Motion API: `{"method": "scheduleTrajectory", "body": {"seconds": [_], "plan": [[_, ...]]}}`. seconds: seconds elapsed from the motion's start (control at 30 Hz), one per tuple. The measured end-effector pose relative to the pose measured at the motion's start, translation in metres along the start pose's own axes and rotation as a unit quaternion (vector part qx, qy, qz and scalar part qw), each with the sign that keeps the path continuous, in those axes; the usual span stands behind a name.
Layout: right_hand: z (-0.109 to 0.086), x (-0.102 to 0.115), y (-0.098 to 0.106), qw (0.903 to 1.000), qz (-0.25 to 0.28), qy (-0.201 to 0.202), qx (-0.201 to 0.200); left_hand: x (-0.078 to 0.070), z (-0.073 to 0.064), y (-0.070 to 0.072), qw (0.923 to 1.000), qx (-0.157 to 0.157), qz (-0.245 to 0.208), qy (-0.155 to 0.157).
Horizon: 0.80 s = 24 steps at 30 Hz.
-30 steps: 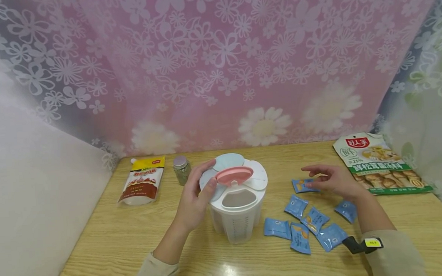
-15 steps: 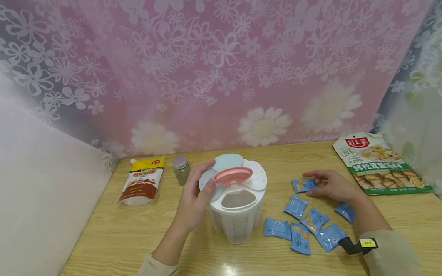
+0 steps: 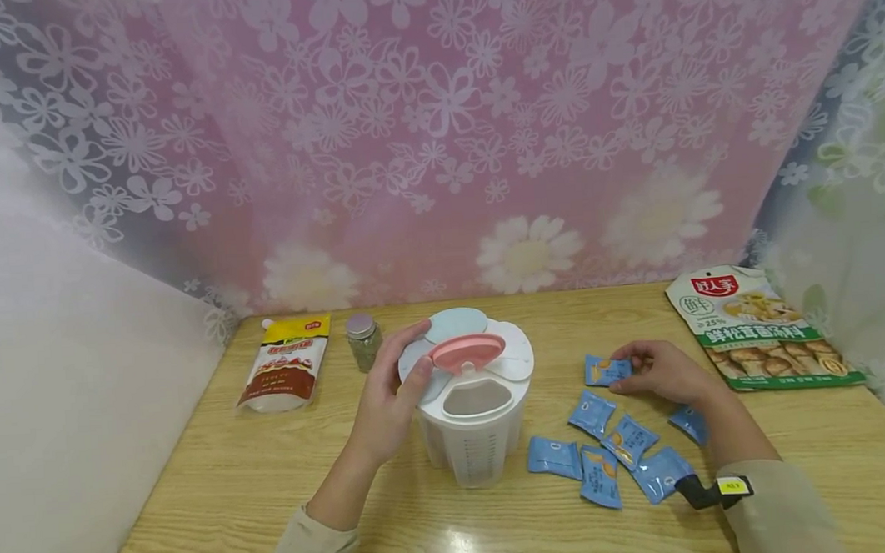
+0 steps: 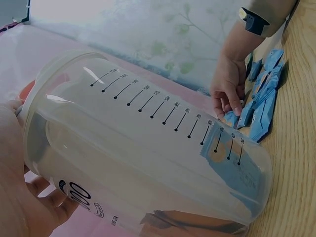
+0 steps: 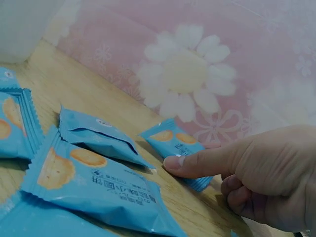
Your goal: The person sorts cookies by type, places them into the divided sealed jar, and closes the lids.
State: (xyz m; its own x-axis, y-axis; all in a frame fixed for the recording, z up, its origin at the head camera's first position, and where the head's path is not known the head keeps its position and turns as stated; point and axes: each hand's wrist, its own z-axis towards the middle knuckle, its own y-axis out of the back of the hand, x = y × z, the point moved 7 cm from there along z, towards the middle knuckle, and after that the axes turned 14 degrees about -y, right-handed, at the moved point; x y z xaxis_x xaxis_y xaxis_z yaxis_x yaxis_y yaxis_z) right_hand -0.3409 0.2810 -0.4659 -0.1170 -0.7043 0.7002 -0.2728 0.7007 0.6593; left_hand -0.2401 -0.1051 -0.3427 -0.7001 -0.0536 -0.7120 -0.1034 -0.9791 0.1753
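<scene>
A clear plastic storage canister (image 3: 476, 454) with measuring marks stands upright, its white lid (image 3: 516, 352) on and a pink flap (image 3: 467, 352) raised beside a spout opening. My left hand (image 3: 390, 396) holds the lid at its left edge, thumb by the flap. Through the wall, a blue packet (image 4: 232, 163) and an orange-brown packet (image 4: 187, 223) show inside. My right hand (image 3: 665, 371) pinches the right end of a small blue biscuit packet (image 3: 603, 371) at the table; its thumb (image 5: 192, 164) lies across the packet, other fingers curled under.
Several more blue biscuit packets (image 3: 630, 442) lie between canister and right forearm. A green-and-white mushroom pouch (image 3: 760, 327) lies back right. At back left are a small glass jar (image 3: 365, 343) and a yellow-topped spouted pouch (image 3: 285, 364). A floral curtain (image 3: 443, 143) closes off the back.
My right hand's raised fingers have come down and closed with the thumb on the biscuit packet's right end. The left hand and canister have stayed in place.
</scene>
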Motion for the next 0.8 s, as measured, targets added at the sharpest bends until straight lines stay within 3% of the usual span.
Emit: {"method": "scheduleTrajectory", "body": {"seconds": [0.17, 0.3, 0.57, 0.8], "plan": [[0.0, 0.002, 0.002, 0.9993, -0.018, 0.004, -0.032, 0.001, 0.0, 0.0, 1.0, 0.0, -0.004, -0.001], [0.002, -0.003, 0.002, 0.9994, -0.011, -0.013, -0.031, 0.001, -0.001, 0.0, 1.0, 0.0, -0.002, 0.003], [0.003, -0.006, 0.0, 0.9967, 0.059, -0.055, 0.004, 0.001, -0.001, 0.0, 1.0, 0.0, 0.005, 0.002], [0.0, 0.006, 0.004, 0.9854, 0.155, -0.068, 0.012, 0.001, -0.001, 0.0, 1.0, 0.003, 0.005, -0.001]]}}
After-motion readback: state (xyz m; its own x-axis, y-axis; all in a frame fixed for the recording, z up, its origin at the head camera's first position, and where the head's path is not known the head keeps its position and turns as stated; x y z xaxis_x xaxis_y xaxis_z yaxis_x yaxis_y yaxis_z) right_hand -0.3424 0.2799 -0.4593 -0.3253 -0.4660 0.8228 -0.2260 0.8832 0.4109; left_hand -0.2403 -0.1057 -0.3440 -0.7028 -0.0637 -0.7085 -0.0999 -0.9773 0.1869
